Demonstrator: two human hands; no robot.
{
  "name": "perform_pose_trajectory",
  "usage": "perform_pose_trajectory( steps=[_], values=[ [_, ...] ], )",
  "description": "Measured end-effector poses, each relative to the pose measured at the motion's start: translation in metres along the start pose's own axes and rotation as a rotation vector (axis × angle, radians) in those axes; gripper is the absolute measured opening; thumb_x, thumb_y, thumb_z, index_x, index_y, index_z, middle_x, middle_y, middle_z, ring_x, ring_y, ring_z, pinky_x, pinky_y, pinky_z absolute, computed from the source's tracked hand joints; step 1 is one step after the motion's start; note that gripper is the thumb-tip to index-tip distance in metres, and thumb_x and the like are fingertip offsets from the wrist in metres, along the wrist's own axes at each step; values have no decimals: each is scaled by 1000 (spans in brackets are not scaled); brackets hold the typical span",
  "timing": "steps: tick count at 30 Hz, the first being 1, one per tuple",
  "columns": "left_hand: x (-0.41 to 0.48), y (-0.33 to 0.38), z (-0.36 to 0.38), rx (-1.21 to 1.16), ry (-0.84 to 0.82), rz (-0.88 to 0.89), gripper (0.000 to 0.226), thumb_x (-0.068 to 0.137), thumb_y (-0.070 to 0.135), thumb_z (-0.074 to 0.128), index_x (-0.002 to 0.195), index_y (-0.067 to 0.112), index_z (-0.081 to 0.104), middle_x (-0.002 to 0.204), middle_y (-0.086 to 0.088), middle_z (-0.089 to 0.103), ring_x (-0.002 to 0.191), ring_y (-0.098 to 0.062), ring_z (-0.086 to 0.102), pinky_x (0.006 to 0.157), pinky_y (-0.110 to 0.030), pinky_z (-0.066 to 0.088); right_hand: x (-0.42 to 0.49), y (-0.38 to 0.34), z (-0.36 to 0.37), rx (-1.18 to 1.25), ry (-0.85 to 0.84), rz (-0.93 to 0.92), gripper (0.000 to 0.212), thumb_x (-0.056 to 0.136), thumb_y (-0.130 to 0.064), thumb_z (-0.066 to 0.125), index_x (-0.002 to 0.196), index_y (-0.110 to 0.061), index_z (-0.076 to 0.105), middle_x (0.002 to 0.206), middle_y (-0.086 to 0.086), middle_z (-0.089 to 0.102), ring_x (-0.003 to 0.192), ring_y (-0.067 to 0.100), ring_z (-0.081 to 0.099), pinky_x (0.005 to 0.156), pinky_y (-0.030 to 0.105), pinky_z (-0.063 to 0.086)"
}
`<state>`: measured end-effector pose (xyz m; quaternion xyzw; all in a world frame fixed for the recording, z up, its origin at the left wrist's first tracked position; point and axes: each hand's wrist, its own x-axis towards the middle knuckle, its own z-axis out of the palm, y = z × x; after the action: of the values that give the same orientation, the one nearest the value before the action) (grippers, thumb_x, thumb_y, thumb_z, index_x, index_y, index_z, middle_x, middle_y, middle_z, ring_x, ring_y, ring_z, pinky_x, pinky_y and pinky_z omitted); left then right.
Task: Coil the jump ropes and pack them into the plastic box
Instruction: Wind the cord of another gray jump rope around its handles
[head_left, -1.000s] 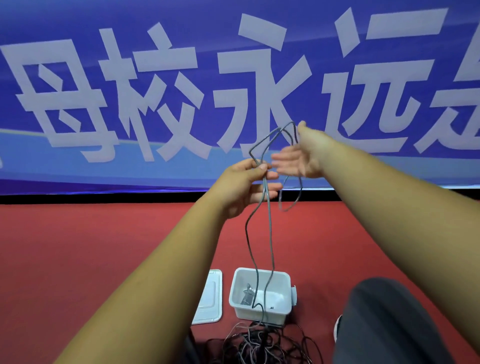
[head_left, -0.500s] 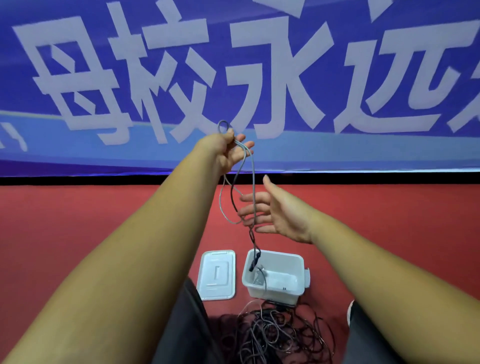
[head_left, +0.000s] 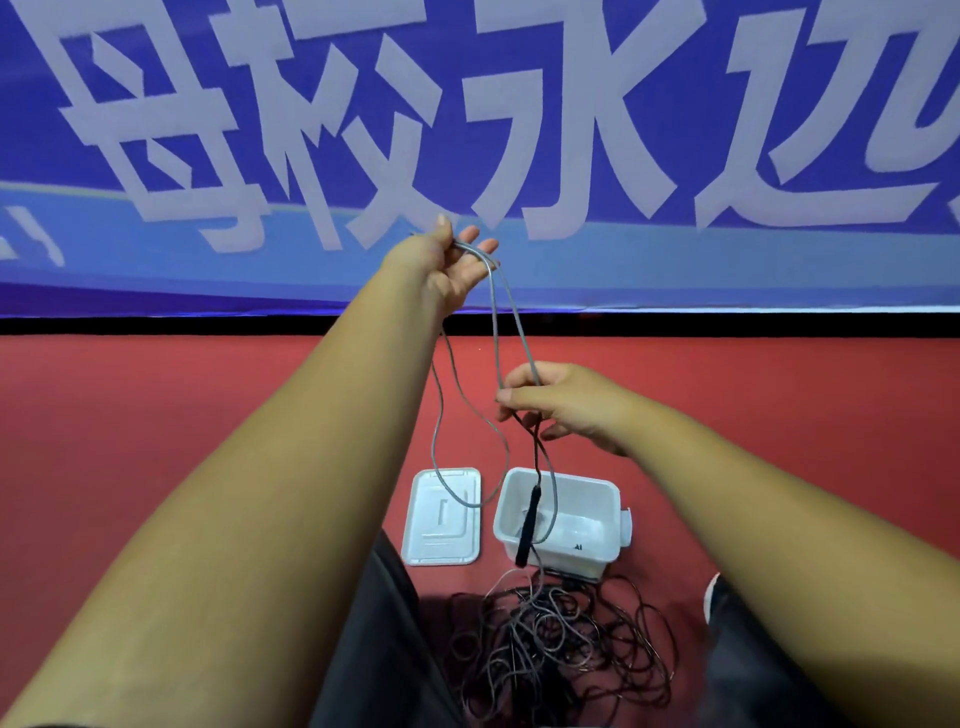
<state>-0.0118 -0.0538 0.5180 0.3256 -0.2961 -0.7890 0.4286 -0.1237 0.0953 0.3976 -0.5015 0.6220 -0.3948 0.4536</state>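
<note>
From my seat at the remote feed, the white lid (head_left: 444, 517) lay flat on the red floor (head_left: 156, 467), just beside the plastic box (head_left: 618, 488) and to its left. Above it my left hand (head_left: 452, 270) was raised high, holding the top bend of the grey jump rope (head_left: 496, 332) between thumb and fingers, with the fingertips fairly straight. The rope hung from there in long, narrow loops, so its long axis ran close to vertical. One slack loop sagged down in front of the lid. I judged the cord light, limp and fairly slick, likely to spring out of a coil unless all strands were pinched together at one point. The black handle (head_left: 527, 525) dangled tip-down, slightly tilted, in front of the open box; it looked the only stiff, weighty part and the best place to steady. My right hand (head_left: 561, 405), lower down, pinched the strands between thumb and curled fingers. Below the box a tangled pile of ropes (head_left: 561, 639) lay on the floor between my knees.
</note>
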Motion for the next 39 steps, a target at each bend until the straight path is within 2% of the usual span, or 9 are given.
perform_pose_trajectory(
  steps=[7, 13, 17, 19, 22, 25, 31, 34, 39],
  values=[
    [34, -23, -40, 34, 107, 56, 41, 111, 28, 47, 146, 5, 49, 150, -10, 57, 136, -33, 58, 101, -54, 51, 1, 32, 0, 1, -87, 63, 9, 107, -31, 61, 108, -22, 65, 112, -6, 81, 84, 13, 66, 86, 38, 50],
    [62, -67, -88, 471, 81, -210, 53, 107, 60, 35, 85, 14, 48, 67, -1, 51, 74, -17, 52, 77, -37, 50, 11, 38, 0, 255, 7, 102, 13, 111, -26, 54, 112, -18, 64, 112, 3, 81, 83, 18, 78, 81, 35, 61],
    [60, -106, -114, 780, -1, -474, 110, 91, 87, 29, 148, -8, 37, 135, -25, 53, 125, -36, 59, 107, -48, 48, 18, 36, -8, 511, 115, 142, 13, 109, -21, 58, 115, -11, 65, 109, 10, 81, 89, 33, 79, 81, 46, 66],
    [54, -128, -121, 857, -137, -585, 123, 88, 92, 16, 153, -12, 31, 152, -24, 49, 121, -32, 62, 111, -47, 44, 23, 36, -13, 612, 154, 181, 16, 109, -19, 58, 120, -9, 63, 107, 11, 81, 83, 30, 79, 75, 44, 67],
    [49, -156, -132, 847, -340, -688, 112, 89, 90, 6, 141, 3, 55, 132, -8, 69, 106, -21, 66, 83, -37, 46, 33, 43, -23, 738, 191, 265, 11, 111, -17, 53, 114, -11, 61, 100, 7, 82, 76, 22, 79, 67, 37, 67],
    [47, -173, -132, 847, -530, -771, 115, 85, 92, 1, 134, 7, 62, 142, -16, 64, 130, -32, 57, 75, -32, 46, 41, 55, -37, 894, 246, 324, 9, 111, -14, 49, 110, -13, 58, 96, 7, 82, 74, 19, 79, 61, 34, 65],
    [68, -188, -130, 878, -667, -833, 109, 85, 92, 3, 135, 13, 59, 123, -25, 66, 124, -36, 60, 87, -37, 47, 51, 75, -71, 1041, 422, 362, 13, 111, -9, 46, 104, -13, 56, 86, 8, 81, 65, 15, 78, 53, 30, 62],
    [72, -193, -130, 1008, -695, -713, 72, 107, 63, 24, 129, 8, 64, 115, -17, 69, 117, -28, 62, 109, -43, 47, 55, 83, -85, 1070, 493, 377, 10, 111, -9, 46, 108, -14, 54, 83, 8, 81, 62, 15, 77, 53, 31, 63],
    [75, -196, -126, 1035, -772, -556, 36, 108, 30, 50, 119, 2, 69, 98, -13, 70, 110, -34, 70, 104, -46, 53, 62, 100, -92, 973, 546, 437, 19, 114, -29, 46, 125, -15, 54, 94, 10, 81, 70, 19, 79, 56, 34, 63]
  ],
)
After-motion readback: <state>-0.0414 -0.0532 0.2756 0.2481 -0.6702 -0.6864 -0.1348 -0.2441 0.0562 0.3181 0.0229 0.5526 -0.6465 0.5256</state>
